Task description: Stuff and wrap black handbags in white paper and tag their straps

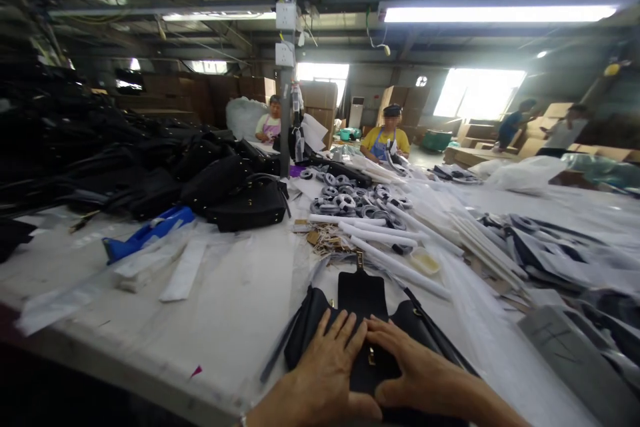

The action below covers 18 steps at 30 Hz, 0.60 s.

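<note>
A black handbag [303, 324] lies in front of me at the table's near edge. Its flap [362, 290] is folded out away from me, with a gold metal fitting [360, 259] at the tip. My left hand [327, 360] rests on the bag with its fingers stretched out and slightly spread. From the other side my right hand [413, 361] also lies on the bag, fingers extended and thumb apart. The two hands' fingertips nearly meet. Between the palms shows a gold clasp [371, 355] on the bag's front. Neither hand grips anything.
Beyond the bag lie white foam rods [380, 233], wrapped rings [345, 200] and thin sticks [330, 239]. A blue tape dispenser [147, 235] sits left, before piled black bags [245, 203]. Plastic sheeting [480, 307] covers the right. Two people [385, 140] work across the table, near a post [285, 107].
</note>
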### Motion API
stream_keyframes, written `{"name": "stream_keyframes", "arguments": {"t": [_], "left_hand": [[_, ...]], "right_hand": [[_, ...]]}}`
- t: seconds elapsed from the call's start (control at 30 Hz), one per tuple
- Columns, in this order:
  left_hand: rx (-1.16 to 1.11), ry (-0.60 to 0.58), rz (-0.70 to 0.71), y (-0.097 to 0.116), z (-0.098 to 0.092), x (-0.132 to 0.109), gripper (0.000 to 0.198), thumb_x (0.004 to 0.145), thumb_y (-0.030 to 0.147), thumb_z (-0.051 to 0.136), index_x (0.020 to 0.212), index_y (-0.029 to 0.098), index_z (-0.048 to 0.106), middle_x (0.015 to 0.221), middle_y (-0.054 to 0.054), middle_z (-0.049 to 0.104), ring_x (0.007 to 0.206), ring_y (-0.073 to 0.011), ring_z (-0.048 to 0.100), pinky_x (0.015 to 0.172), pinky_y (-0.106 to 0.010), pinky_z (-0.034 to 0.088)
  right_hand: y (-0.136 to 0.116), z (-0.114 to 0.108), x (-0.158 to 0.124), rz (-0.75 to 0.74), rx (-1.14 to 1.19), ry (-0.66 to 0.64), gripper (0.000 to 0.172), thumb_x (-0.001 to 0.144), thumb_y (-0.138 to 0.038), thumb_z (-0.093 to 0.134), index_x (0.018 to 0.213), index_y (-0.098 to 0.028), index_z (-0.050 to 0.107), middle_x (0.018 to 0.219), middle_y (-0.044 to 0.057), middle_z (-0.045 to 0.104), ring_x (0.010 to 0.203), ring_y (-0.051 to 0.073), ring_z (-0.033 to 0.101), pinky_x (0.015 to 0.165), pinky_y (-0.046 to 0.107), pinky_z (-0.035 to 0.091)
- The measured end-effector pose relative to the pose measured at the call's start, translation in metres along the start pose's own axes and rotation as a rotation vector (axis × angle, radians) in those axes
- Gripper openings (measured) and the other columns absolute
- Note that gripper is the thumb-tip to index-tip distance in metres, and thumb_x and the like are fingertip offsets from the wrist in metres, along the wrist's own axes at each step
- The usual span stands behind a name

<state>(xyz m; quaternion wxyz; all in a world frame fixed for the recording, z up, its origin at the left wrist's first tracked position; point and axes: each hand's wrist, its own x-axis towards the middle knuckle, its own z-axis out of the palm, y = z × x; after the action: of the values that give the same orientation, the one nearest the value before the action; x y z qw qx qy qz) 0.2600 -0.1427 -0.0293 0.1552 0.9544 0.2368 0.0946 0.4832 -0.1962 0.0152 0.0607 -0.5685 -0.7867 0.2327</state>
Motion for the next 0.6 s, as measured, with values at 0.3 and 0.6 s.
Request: {"name": "stream_keyframes", "arguments": {"t": [0.3, 0.6], "left_hand": [[0.187, 0.093, 0.056, -0.012, 0.021, 0.002, 0.099, 0.083, 0.081, 0.041, 0.155, 0.015, 0.023, 0.157, -0.017, 0.032, 0.145, -0.0334, 0.032, 0.118, -0.054, 0.028], [0.407, 0.284, 0.186, -0.021, 0.029, 0.002, 0.076, 0.089, 0.071, 0.045, 0.145, 0.020, 0.046, 0.140, -0.012, 0.057, 0.128, -0.0296, 0.055, 0.110, -0.042, 0.040]], "right_hand": [[0.025, 0.001, -0.005, -0.082, -0.120, 0.107, 0.066, 0.091, -0.060, 0.056, 0.150, -0.033, 0.041, 0.156, 0.009, 0.037, 0.146, 0.036, 0.028, 0.117, 0.068, 0.017], [0.020, 0.008, -0.017, 0.007, 0.016, 0.045, 0.070, 0.090, -0.062, 0.057, 0.152, -0.036, 0.036, 0.159, 0.010, 0.030, 0.146, 0.035, 0.026, 0.118, 0.062, 0.021]]}}
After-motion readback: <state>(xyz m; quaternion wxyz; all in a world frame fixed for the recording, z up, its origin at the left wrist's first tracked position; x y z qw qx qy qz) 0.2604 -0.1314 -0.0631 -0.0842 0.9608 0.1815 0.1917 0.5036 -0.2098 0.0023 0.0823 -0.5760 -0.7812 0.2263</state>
